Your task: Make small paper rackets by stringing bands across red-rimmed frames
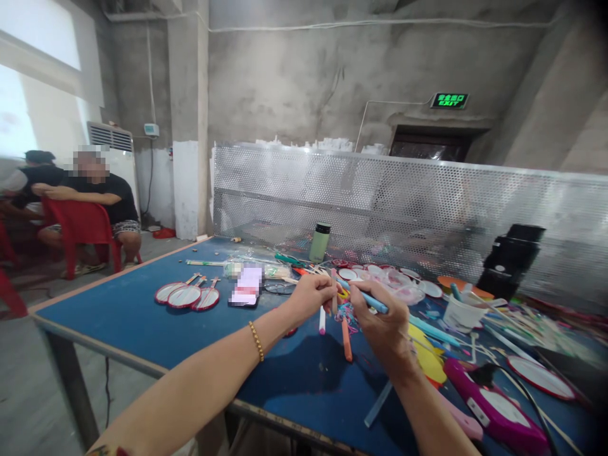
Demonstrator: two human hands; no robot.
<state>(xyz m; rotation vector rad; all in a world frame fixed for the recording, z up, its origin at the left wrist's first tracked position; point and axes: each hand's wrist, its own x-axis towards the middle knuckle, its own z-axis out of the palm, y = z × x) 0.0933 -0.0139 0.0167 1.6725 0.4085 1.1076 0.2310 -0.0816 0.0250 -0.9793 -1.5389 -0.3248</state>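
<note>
Blue stick [375, 304] pinched in the closed right hand [382, 324], pink stick [334, 285] gripped by the left hand [311, 296], this side of the green bottle [320, 242]; a crowded grip might drop one.

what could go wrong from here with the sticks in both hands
1. The left hand pinches several thin sticks at once; one could slip out into the clutter on the blue table.
2. The right hand points its blue stick toward the left hand, so a jab seems possible.
3. The right forearm passes close by the purple device near the table's front edge and might nudge it off.
</note>
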